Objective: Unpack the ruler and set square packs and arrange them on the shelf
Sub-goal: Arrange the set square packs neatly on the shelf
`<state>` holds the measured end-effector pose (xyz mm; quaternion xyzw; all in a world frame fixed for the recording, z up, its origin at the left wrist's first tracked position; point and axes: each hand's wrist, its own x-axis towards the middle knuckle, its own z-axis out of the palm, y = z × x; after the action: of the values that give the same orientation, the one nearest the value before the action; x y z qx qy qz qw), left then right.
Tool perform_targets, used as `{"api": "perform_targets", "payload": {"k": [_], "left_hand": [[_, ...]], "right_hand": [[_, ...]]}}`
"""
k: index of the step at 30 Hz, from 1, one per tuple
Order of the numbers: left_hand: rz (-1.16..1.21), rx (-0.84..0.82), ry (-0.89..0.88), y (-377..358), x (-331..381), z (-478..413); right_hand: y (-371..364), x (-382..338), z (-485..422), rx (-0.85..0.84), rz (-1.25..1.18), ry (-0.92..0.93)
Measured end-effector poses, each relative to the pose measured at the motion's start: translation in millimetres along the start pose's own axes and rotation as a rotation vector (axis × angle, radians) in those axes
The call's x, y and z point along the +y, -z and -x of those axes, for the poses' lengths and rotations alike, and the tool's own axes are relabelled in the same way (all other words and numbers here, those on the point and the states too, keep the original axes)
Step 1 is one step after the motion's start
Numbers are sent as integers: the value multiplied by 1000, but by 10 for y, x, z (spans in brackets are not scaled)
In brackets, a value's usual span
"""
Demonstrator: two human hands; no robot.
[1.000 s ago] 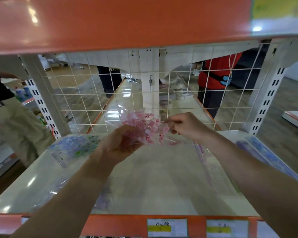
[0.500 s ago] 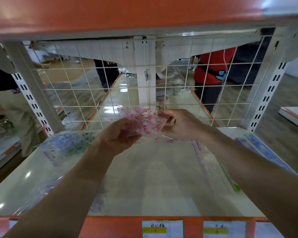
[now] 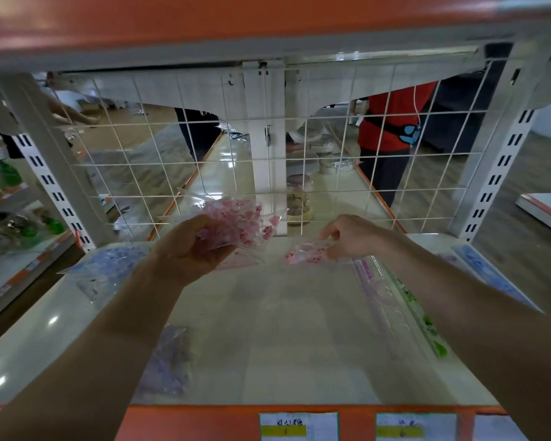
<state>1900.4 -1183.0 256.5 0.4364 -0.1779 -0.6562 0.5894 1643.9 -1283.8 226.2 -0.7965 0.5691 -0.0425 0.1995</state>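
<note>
With the left grip clutching the pink bundle and the right grip pinching one pink pack, best lay it flat on the shelf, squared beside the rulers.

Likely a shop: slotted shelving, price labels.

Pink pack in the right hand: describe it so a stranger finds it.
Take the white shelf before the wire grid. Near its back, right of centre, the right hand pinches a small pink-printed clear pack. The pink bundle in the left hand is thicker and higher.
</note>
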Motion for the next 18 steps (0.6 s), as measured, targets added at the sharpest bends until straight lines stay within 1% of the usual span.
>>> {"api": "perform_targets", "payload": {"k": [3,8,18], "left_hand": [[-15,23,-13,66,39,15],[-19,16,-23,132,48,37],[-44,16,-21,118,44,46]], "right_hand": [[-57,3,-33,-41,-41,-33],[-73,-30,-48,-75,10,-36],[-139,-294,-29,-72,124,16]]}}
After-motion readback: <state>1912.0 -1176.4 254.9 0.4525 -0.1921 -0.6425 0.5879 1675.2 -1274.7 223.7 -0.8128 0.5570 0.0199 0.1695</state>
